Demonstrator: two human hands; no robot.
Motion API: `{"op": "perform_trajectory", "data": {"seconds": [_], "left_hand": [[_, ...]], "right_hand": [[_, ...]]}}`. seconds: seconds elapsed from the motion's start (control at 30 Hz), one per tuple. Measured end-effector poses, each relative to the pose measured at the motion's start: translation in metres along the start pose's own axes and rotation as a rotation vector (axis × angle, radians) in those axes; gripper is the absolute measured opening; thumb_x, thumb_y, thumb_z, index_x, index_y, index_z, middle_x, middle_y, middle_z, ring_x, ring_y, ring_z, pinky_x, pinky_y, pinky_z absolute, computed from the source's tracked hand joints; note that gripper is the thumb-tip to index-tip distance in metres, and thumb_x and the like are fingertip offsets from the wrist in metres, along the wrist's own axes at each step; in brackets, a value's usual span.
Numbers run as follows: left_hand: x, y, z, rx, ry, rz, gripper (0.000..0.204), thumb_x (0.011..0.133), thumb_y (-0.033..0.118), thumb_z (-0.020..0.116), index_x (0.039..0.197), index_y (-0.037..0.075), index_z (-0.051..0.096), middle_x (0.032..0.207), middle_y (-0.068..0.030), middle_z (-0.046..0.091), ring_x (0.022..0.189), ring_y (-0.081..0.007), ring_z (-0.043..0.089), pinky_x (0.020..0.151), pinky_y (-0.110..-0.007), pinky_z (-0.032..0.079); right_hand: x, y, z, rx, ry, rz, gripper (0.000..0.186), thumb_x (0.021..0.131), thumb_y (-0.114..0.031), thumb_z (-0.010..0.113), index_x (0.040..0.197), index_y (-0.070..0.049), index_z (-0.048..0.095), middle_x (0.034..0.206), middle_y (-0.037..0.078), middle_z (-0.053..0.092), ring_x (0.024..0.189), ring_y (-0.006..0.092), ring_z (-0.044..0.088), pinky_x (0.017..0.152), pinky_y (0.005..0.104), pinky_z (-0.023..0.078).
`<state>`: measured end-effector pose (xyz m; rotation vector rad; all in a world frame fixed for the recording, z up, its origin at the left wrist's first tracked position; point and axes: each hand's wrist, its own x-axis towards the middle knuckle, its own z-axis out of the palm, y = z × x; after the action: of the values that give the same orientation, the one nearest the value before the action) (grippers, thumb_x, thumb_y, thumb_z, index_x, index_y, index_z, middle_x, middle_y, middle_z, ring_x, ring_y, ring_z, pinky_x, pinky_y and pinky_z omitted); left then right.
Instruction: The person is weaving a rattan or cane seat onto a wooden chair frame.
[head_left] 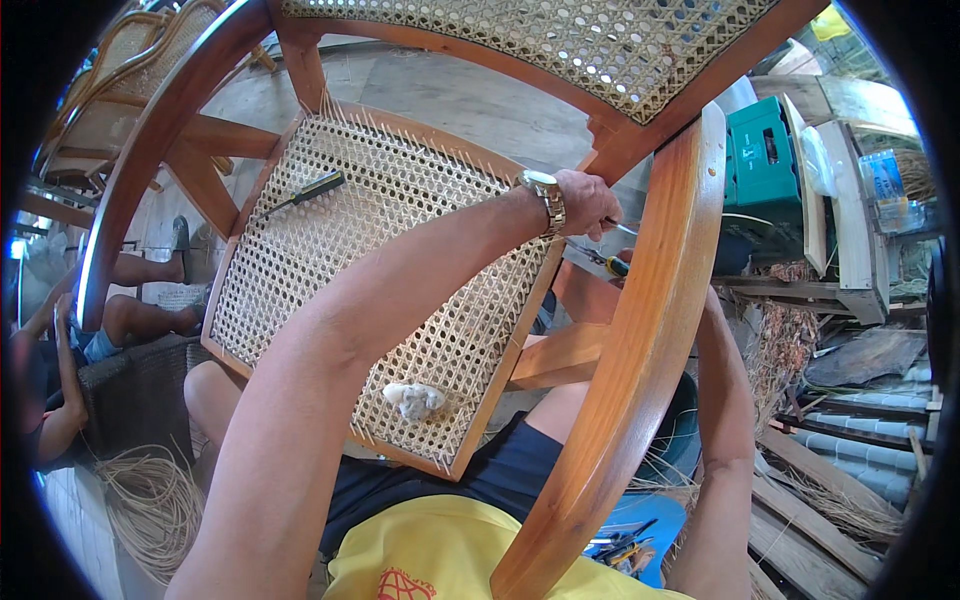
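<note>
A wooden armchair frame with a woven cane seat [330, 225] lies tilted before me, loose cane ends sticking up along the seat's far edge. My left hand [588, 203], wearing a metal watch, is closed at the seat's right corner; a thin, pale, rod-like piece pokes out of its fingers. Just below it are pliers [608, 262] with yellow-and-black handles, their jaws toward the seat frame. My right forearm [725, 400] passes behind the curved wooden armrest [650, 320], which hides that hand's fingers; the pliers' handles run toward it. A screwdriver [308, 192] and a whitish lump [415, 400] lie on the cane.
The cane backrest [600, 50] rises at the far side. Right of the armrest stand a green crate [762, 165], boards and a plastic bottle [885, 178]. Tools lie on a blue surface [660, 520] by my right arm. Coiled cane [150, 500] and a seated person [75, 370] are at left.
</note>
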<state>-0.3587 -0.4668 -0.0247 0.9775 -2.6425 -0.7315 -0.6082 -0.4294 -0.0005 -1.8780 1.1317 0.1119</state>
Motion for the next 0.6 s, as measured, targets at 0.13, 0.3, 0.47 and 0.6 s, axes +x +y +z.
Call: {"op": "perform_trajectory", "data": {"seconds": [0.13, 0.3, 0.47, 0.6], "left_hand": [[0.0, -0.001, 0.001, -0.013, -0.005, -0.006, 0.006, 0.089, 0.015, 0.065, 0.085, 0.01, 0.063, 0.085, -0.0014, 0.076, 0.086, -0.0229, 0.073, 0.071, -0.04, 0.055], [-0.002, 0.001, 0.001, -0.001, 0.024, 0.001, 0.008, 0.088, 0.014, 0.066, 0.083, 0.008, 0.062, 0.085, -0.0025, 0.075, 0.086, -0.0216, 0.074, 0.072, -0.038, 0.055], [-0.004, 0.005, 0.0, -0.023, 0.013, -0.052, 0.005, 0.086, 0.007, 0.062, 0.087, 0.01, 0.066, 0.086, -0.0033, 0.076, 0.088, -0.0198, 0.074, 0.074, -0.037, 0.055], [-0.006, 0.006, 0.0, -0.024, 0.021, -0.058, 0.007, 0.085, 0.006, 0.063, 0.088, 0.01, 0.067, 0.088, -0.005, 0.076, 0.089, -0.0206, 0.074, 0.074, -0.037, 0.055]], "right_hand": [[0.006, 0.006, 0.003, 0.018, 0.037, -0.017, 0.049, 0.08, -0.028, 0.078, 0.119, -0.001, 0.067, 0.117, 0.014, 0.07, 0.109, 0.0226, 0.062, 0.095, 0.0367, 0.05], [0.004, 0.012, 0.007, 0.028, 0.067, -0.026, 0.049, 0.078, -0.028, 0.08, 0.118, -0.001, 0.067, 0.116, 0.014, 0.071, 0.108, 0.0225, 0.062, 0.094, 0.0369, 0.05], [-0.001, 0.017, 0.008, 0.032, 0.102, -0.034, 0.049, 0.077, -0.028, 0.082, 0.117, -0.002, 0.068, 0.115, 0.013, 0.071, 0.106, 0.0224, 0.063, 0.093, 0.0372, 0.05], [-0.008, 0.013, 0.012, 0.087, 0.148, -0.028, 0.05, 0.076, -0.029, 0.083, 0.116, -0.002, 0.068, 0.114, 0.013, 0.071, 0.105, 0.0223, 0.063, 0.093, 0.0374, 0.051]]}}
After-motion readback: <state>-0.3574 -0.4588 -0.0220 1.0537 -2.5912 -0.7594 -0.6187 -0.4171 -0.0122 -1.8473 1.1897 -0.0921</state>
